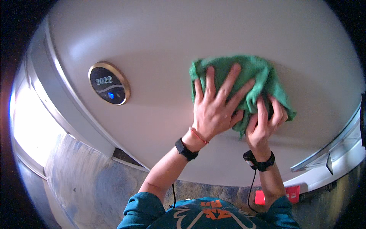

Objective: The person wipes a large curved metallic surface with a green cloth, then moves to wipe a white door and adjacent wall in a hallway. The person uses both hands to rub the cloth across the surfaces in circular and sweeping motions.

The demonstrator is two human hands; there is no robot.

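Observation:
A green cloth (257, 65) lies bunched against a broad, pale, smooth panel (160, 114) that looks like a door. My left hand (213, 111) presses flat on the cloth with its fingers spread. Beside it, my right hand (264, 123) grips the cloth's lower right part with bent fingers. Between those fingers is a dark patch; whether it is shadow or an object I cannot tell. The cloth's far corner hangs past my right hand. Each wrist wears a black band, and the right one carries a small device with a cable.
An oval, gold-rimmed plaque (108, 83) with writing and a lit blue spot is fixed to the panel at left. A white frame (85, 140) borders a bright opening. Mottled flooring (85, 171) shows below. Red items (293, 194) lie low at right, near a metal edge strip (314, 157).

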